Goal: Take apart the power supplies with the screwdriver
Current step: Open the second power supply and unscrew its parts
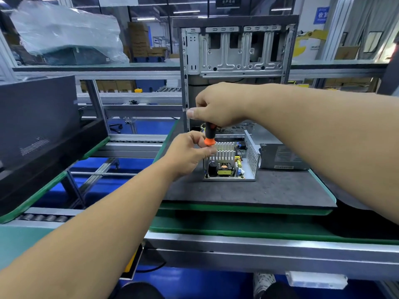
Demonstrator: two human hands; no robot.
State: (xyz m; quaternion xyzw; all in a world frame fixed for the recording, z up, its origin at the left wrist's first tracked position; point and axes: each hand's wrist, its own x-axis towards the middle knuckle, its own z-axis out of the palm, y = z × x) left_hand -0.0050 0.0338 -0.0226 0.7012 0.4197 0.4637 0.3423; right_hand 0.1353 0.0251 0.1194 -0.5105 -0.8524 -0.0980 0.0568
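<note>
An opened power supply (232,167) stands on the dark foam mat (248,190), its heat sink fins, yellow transformer and black capacitor exposed. A screwdriver (209,135) with a black and orange handle points down over its left rear part. My right hand (218,104) grips the top of the handle from above. My left hand (190,153) pinches the lower orange end of the handle, close to the heat sink. The shaft and tip are hidden behind my left fingers. The grey metal cover (280,157) lies to the right of the supply.
An empty computer case (237,50) stands upright behind the mat. A black box (36,126) sits on the left pallet. Roller conveyor rails (133,140) run to the left. A plastic-wrapped bundle (64,33) lies on the upper shelf. The green pallet edge (237,209) fronts the mat.
</note>
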